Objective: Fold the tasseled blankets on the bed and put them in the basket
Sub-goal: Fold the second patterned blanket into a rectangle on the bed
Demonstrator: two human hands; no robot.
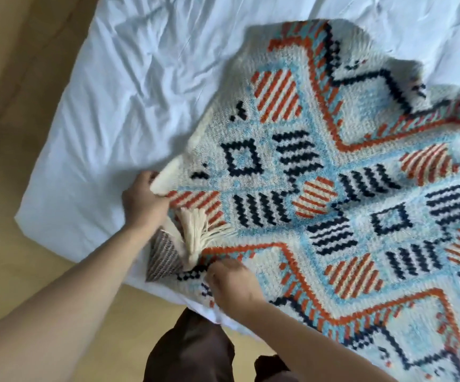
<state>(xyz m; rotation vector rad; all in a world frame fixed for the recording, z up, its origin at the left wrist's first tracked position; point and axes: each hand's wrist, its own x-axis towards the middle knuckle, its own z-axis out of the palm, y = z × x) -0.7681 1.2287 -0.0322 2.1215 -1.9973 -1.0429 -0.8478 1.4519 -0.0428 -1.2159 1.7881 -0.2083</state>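
Observation:
A knitted blanket (333, 188) with light blue, orange and navy geometric patterns lies spread over the white bed sheet (140, 86). A cream tassel (195, 232) hangs at its near corner, between my hands. My left hand (143, 202) grips the blanket's cream edge near the bed's left side. My right hand (234, 285) pinches the blanket's near edge just below the tassel. A turned-over corner (165, 257) shows the grey striped underside. No basket is in view.
The bed's corner points toward the lower left, with light wooden floor (30, 188) beside and below it. My dark trousers (195, 348) show at the bottom, close against the bed's near edge.

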